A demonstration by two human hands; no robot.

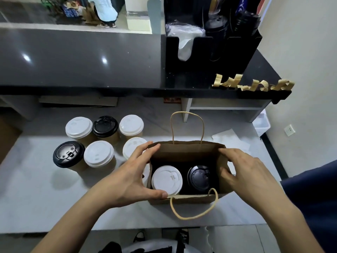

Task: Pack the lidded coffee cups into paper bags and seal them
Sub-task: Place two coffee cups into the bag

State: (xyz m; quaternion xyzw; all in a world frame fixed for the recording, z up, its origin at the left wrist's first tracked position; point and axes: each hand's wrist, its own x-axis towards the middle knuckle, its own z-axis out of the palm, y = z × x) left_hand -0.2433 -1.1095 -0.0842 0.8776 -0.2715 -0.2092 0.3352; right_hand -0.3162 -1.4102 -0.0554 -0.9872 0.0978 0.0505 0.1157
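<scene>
An open brown paper bag (186, 148) with twine handles stands on the pale counter. Inside it sit a white-lidded cup (166, 179) on the left and a black-lidded cup (199, 178) on the right. My left hand (131, 176) grips the bag's left end, thumb on the near rim and fingers on the far corner. My right hand (242, 170) grips the bag's right end in the same way. Several more lidded cups stand to the left, among them a black-lidded cup (68, 154) and a white-lidded cup (99, 153).
A dark raised counter (82, 57) runs along the back. On it a black organizer (211, 48) holds lids and plastic bags. Gold paper letters (253, 84) lie at its right end. White paper (229, 137) lies behind the bag. A wall is at right.
</scene>
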